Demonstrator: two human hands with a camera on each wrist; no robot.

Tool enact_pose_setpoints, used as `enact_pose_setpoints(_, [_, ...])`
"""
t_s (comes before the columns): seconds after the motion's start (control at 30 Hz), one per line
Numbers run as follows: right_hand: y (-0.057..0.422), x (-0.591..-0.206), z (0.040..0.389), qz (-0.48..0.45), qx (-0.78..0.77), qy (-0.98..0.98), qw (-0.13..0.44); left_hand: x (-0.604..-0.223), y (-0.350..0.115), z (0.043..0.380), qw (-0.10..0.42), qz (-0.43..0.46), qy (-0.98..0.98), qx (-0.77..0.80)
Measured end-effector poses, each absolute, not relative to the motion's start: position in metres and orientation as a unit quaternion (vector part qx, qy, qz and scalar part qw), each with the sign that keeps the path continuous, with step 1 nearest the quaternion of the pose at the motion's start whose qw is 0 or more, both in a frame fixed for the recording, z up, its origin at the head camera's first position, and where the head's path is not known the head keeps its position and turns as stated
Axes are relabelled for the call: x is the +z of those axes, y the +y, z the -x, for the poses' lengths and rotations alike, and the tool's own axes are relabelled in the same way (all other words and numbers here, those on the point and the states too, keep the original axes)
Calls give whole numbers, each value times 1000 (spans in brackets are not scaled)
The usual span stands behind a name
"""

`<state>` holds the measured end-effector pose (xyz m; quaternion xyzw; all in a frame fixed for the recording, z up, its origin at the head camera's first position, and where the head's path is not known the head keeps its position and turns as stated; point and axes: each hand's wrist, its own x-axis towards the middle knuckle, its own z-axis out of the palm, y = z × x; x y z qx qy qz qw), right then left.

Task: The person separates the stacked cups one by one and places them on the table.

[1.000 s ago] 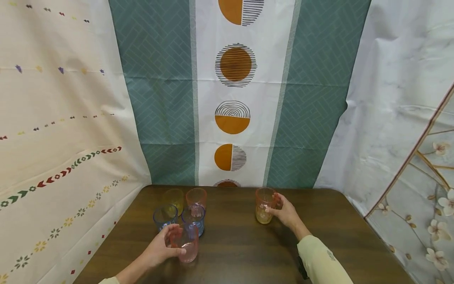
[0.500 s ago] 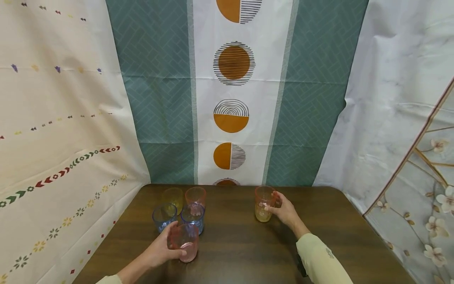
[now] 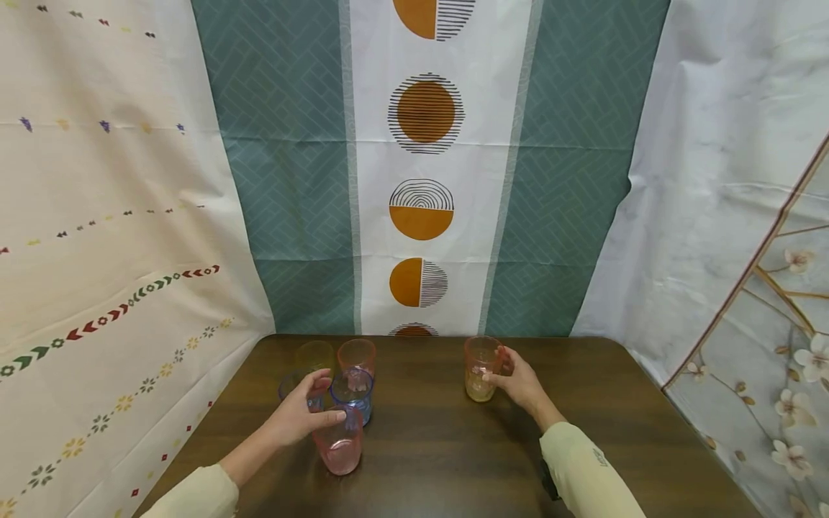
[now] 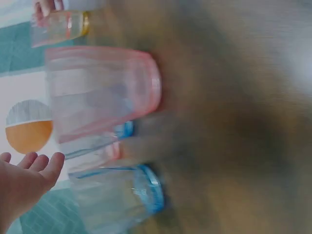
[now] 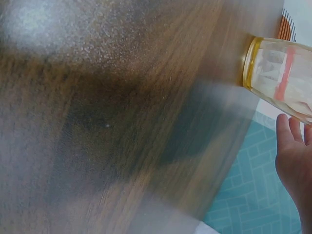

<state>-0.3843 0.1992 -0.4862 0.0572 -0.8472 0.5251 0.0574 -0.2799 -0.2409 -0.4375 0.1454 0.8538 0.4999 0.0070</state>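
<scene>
My left hand [image 3: 299, 414] has loosely spread fingers and reaches over the left blue glass [image 3: 288, 390], partly hiding it. Just below the thumb stands a pink glass [image 3: 341, 447]. In the left wrist view, the fingers [image 4: 51, 170] are apart from this pink glass [image 4: 105, 92], beside another blue glass [image 4: 148, 190]. Farther right, my right hand [image 3: 523, 383] holds a pink glass [image 3: 481, 352] nested in a yellow glass [image 3: 478, 392], thumb in front and fingers near the rim. The right wrist view shows the yellow base [image 5: 249, 63] close to the table.
Behind the left hand stand a second blue glass [image 3: 356, 404], a yellow glass [image 3: 314, 352] and another pink glass [image 3: 357, 354], close together. The brown wooden table [image 3: 421, 453] ends at a patterned cloth backdrop [image 3: 298, 216], with cloths on both sides.
My left hand has let go of the front pink glass and moved up and away over the left blue glass. The right hand stays at the stacked glasses.
</scene>
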Motion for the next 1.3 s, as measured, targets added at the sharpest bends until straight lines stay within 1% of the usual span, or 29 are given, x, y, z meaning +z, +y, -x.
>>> enact_pose_setpoints(0.17, [200,-485,384,-61,520,-849,63,-417,-220,299,6,-151,853,500])
enact_pose_setpoints(0.4, [198,-487,385,-61,520,-850,56,-396,-188,321,28,-147,845,513])
enact_pose_setpoints(0.57, [196,-485,385,-61,523,-847,72,-383,-162,336,19,-150,844,514])
enact_pose_setpoints(0.63, [195,-485,384,-64,521,-848,66,-380,-152,341,16,-149,841,519])
enact_pose_setpoints(0.77, [196,-487,383,-59,517,-852,56,-377,-130,348,21,-153,839,521])
enact_pose_setpoints(0.93, [199,-488,383,-54,521,-849,66,-378,-103,359,30,-154,833,531])
enact_pose_setpoints(1.3, [199,-487,382,-60,523,-848,59,-381,-70,383,34,-145,831,536])
